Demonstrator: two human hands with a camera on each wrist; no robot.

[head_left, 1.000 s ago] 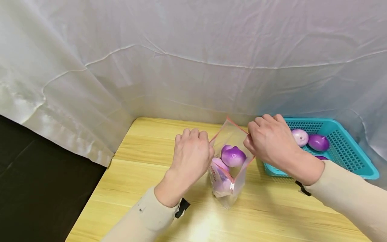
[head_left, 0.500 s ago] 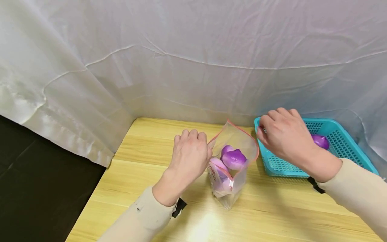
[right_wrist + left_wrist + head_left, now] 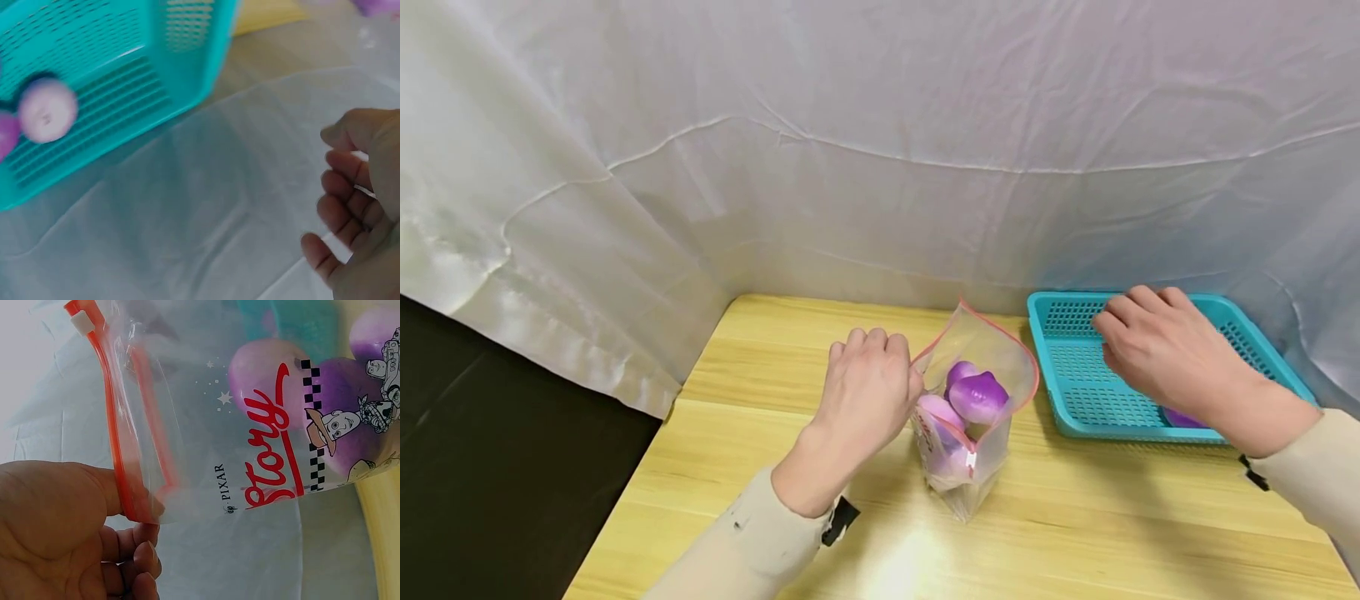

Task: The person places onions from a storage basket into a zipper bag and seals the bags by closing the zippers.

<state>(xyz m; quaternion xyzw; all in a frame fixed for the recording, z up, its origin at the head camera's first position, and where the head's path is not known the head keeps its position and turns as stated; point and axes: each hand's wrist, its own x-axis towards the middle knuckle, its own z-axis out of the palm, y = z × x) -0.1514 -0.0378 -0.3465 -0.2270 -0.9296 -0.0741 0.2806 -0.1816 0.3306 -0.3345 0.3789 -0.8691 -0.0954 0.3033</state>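
Note:
My left hand (image 3: pixel 865 387) pinches the red-edged rim of a clear zipper bag (image 3: pixel 1015 367). The bag stands on the table with its mouth spread. Inside it are several purple-and-white toy onions (image 3: pixel 980 397). In the left wrist view, thumb and fingers grip the rim at the end away from the white slider (image 3: pixel 82 323); red "Story" lettering marks the bag. My right hand (image 3: pixel 1172 350) hovers over a turquoise basket (image 3: pixel 1037 325), its fingers loosely curled around nothing in the right wrist view. One purple onion (image 3: pixel 1183 419) shows below that hand; others are hidden.
The basket sits at the right rear of the yellow wooden table (image 3: pixel 760 358), to the right of the bag. A pale cloth (image 3: pixel 880 192) hangs behind the table and along its left. Dark floor (image 3: pixel 497 467) lies beyond the table's left edge.
My right hand has let go of the bag's rim and moved right, over the basket. My left hand still holds the bag, which has barely shifted.

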